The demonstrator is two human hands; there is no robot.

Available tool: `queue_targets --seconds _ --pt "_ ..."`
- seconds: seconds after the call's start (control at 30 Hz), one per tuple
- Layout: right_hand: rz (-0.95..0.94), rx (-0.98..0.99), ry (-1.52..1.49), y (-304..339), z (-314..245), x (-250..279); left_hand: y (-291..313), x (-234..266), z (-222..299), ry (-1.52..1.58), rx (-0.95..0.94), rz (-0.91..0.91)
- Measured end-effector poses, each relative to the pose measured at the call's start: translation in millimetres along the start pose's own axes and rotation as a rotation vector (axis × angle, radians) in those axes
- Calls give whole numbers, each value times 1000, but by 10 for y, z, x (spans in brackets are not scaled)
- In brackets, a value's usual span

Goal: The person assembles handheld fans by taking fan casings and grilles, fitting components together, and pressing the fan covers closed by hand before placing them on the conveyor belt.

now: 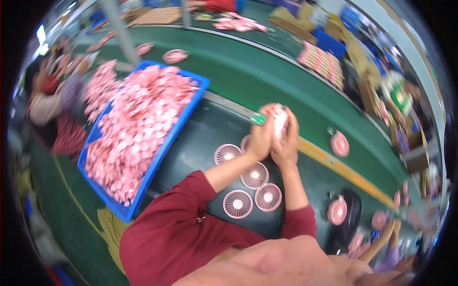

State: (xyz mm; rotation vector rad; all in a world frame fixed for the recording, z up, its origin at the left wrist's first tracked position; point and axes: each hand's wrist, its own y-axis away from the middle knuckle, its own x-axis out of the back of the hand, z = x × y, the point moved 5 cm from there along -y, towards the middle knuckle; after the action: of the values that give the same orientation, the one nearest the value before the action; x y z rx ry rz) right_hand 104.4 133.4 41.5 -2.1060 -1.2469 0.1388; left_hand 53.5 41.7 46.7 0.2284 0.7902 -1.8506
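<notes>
In front of me, above the near edge of the conveyor, my left hand point(262, 138) and my right hand point(286, 145) close together around a pink fan part point(280, 123). The part is tilted and blurred, and my fingers cover much of it. A small green piece point(258, 118) sticks out beside the left hand's fingers; whether it joins the pink part I cannot tell. Beneath my forearms, several round pink fan grilles point(237, 204) lie flat on the dark worktop point(191, 143). My left arm partly hides some of them.
A blue crate point(157, 167) heaped with pink pieces point(138, 128) stands at left. Beyond my hands runs a green conveyor belt point(267, 90) carrying pink fan parts point(339, 144). Another fan part point(337, 211) lies at right by a black object point(352, 214). Other people work left and right.
</notes>
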Motion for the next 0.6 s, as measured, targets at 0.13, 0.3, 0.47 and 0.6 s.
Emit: queue_targets --seconds 0.13,0.3,0.47,0.6 --pt "38 -46 33 52 -94 68 57 -27 -88 -127 -78 -21" --pt "41 41 17 104 -225 23 99 -62 -50 -71 -32 -32" --pt "72 -146 -146 111 64 40 114 -63 58 -342 -178 -13" --pt "30 -432 -533 105 340 96 165 -137 166 -473 -275 -44"
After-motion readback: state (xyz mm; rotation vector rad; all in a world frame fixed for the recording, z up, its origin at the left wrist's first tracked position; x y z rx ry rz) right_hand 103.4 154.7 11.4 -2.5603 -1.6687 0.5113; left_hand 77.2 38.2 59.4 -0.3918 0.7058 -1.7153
